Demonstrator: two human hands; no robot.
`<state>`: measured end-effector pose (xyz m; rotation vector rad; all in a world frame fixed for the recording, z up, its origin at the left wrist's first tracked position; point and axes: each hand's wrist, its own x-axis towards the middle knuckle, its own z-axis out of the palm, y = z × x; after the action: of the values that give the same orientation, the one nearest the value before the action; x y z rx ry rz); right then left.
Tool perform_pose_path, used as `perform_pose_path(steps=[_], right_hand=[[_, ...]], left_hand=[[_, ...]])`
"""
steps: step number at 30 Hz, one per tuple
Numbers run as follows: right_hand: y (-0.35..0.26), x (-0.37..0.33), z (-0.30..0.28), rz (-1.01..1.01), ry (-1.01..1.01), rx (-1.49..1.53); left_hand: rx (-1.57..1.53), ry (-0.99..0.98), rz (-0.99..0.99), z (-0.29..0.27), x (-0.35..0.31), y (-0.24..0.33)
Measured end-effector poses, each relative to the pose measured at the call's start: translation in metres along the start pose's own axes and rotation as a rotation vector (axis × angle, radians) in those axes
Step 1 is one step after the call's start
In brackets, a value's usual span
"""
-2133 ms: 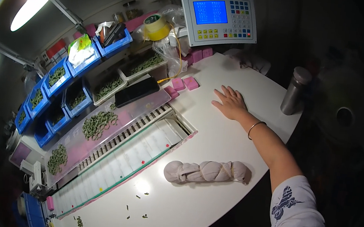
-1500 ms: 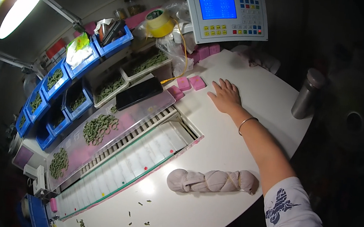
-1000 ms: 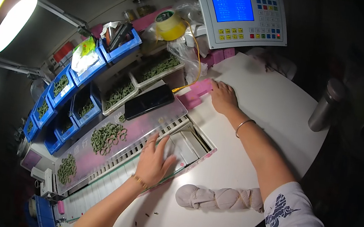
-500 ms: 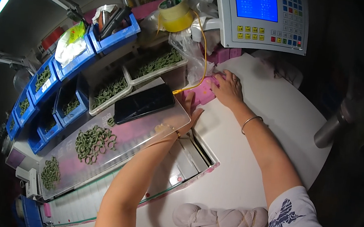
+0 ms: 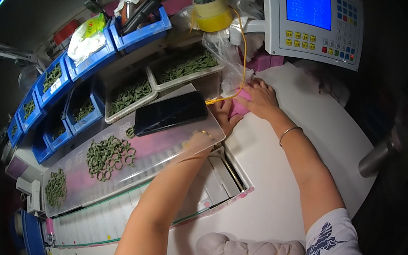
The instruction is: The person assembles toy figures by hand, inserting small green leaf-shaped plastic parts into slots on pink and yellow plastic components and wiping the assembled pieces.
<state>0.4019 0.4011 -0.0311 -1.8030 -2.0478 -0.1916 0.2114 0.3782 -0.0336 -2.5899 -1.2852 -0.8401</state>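
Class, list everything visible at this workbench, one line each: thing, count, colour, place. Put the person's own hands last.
control panel: one, grey with blue screen, top right
tape roll: one, yellow, top centre
storage bins: several, blue, along the left back
white trays: two, holding green rings, behind the clear sheet
dark flat device: one, black, on the clear sheet
green rings: loose piles, on the clear sheet
twisted cloth: one, pale grey, bottom of the table
table: one, white
metal flask: one, right edge
pink pads: under both hands
left hand: at the pink pads
right hand: on the pink pads
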Motion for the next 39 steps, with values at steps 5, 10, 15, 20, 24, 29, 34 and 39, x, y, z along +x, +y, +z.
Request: perform_pose_path(steps=[5,10,15,20,24,29,34,39], right_hand=[[0.002,-0.001,0.002,0.02,0.054,0.031],[0.002,-0.018,-0.013,0.022,0.046,0.08],[0.013,-0.061,-0.028,0.05,0.109,0.124],[0.001,-0.11,-0.044,0.083,0.142,0.094],[-0.011,-0.152,-0.06,0.093,0.128,0.07],[-0.039,-0.195,-0.075,0.12,0.094,0.096],[-0.075,-0.209,-0.094,0.243,-0.2,0.213],[-0.123,-0.213,-0.108,0.195,-0.481,0.398]], left_hand=[[0.035,-0.002,-0.016,0.001,-0.002,0.013],[0.15,-0.216,-0.081,-0.014,-0.001,0.044],[0.124,-0.209,-0.032,-0.019,-0.021,0.08],[0.118,-0.229,-0.002,-0.042,-0.052,0.104],[0.084,-0.283,-0.004,-0.07,-0.08,0.124],[0.028,-0.368,0.015,-0.102,-0.119,0.136],[-0.023,-0.381,0.014,-0.13,-0.159,0.122],[-0.035,-0.39,0.007,-0.177,-0.208,0.094]])
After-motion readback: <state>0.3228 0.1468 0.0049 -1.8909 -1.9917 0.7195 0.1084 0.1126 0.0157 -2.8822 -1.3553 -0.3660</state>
